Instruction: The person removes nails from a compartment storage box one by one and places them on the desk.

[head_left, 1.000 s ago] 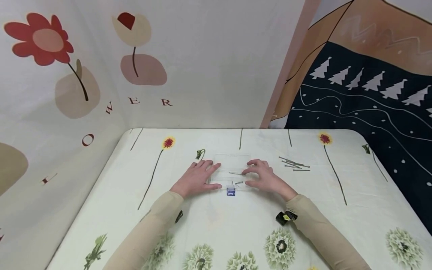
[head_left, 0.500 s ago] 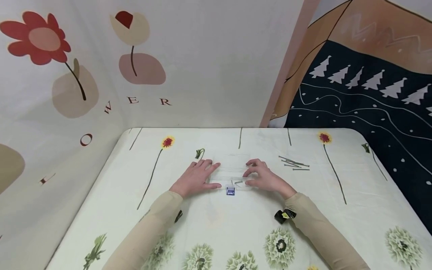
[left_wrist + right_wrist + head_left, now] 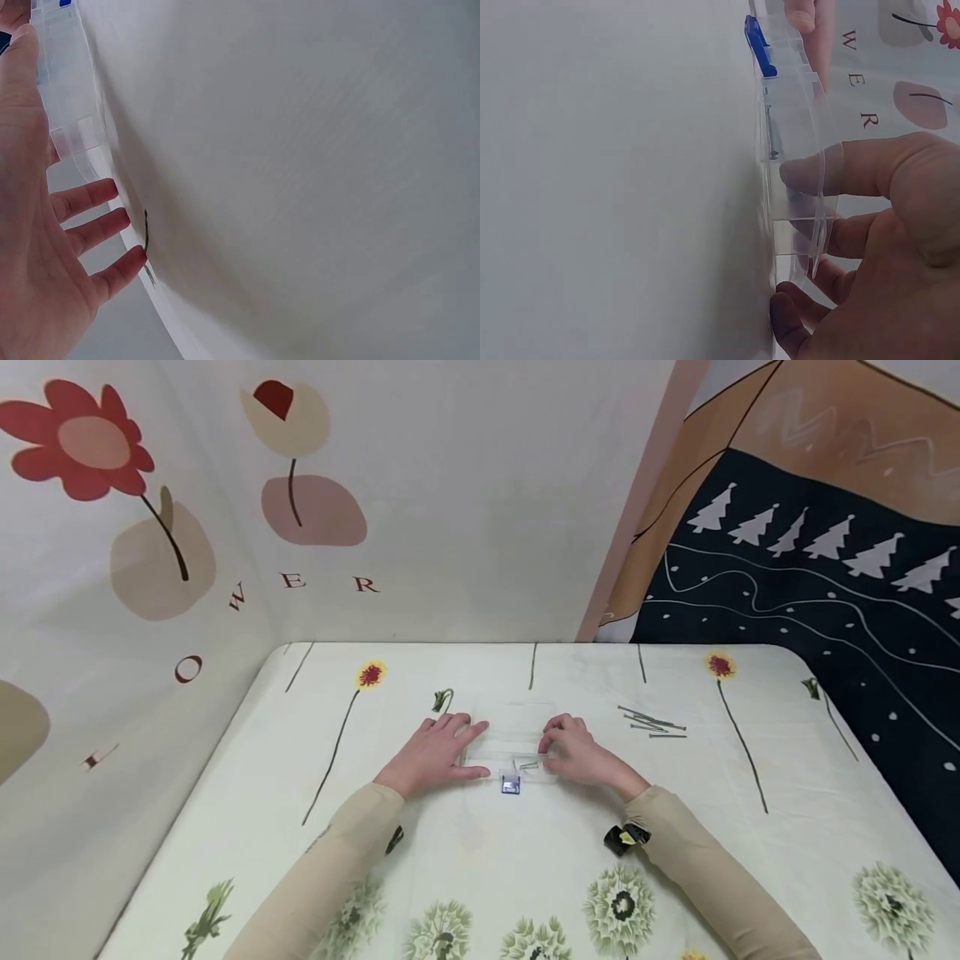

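Observation:
A clear plastic box with a blue latch lies on the table between both hands. A few small nails are in its front part. My left hand rests at the box's left side, thumb and fingers spread and nearly straight. In the left wrist view, the left thumb lies along the box. My right hand is at the right end with curled fingers. The right thumb shows through the clear plastic in the right wrist view. Whether these right fingertips hold anything is hidden.
Several long nails lie in a loose pile right of the box. The table has a flower-printed white cloth. A printed curtain hangs behind its far edge.
A second ago a nail lay across the box at the right fingertips; it no longer shows there. The right fingers have drawn closer together at the box's right end. The left hand stays put.

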`<state>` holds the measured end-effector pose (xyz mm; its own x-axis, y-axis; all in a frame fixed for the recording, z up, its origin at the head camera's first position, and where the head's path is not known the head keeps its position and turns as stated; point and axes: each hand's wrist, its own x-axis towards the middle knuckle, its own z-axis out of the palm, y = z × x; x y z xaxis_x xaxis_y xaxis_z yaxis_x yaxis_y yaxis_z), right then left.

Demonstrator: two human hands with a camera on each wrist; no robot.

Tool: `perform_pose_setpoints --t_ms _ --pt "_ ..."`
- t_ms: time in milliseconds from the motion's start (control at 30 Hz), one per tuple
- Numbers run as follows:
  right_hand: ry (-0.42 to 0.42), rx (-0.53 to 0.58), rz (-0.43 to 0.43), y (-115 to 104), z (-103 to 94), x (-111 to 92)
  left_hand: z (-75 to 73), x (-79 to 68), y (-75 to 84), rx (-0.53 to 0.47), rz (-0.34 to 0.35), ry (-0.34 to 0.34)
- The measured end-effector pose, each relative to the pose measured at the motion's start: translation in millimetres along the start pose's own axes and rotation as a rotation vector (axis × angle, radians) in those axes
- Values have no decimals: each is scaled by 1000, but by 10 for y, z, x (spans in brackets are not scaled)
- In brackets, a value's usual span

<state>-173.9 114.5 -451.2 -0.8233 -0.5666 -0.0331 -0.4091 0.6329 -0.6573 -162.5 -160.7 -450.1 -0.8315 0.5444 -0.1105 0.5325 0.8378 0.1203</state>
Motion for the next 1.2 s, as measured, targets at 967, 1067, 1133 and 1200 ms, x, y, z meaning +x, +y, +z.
perform_pose_setpoints --t_ms 967,1067,1133,1200 --pt "50 162 -29 91 -12 -46 0 -13 17 -1 -1 2" --pt "54 159 -40 103 -14 -50 -3 -8 18 2 3 3" --pt "60 159 -44 108 -13 -54 -1 -5 16 6 -2 -4" --pt "67 152 -56 106 -9 -61 5 0 10 12 -8 -12"
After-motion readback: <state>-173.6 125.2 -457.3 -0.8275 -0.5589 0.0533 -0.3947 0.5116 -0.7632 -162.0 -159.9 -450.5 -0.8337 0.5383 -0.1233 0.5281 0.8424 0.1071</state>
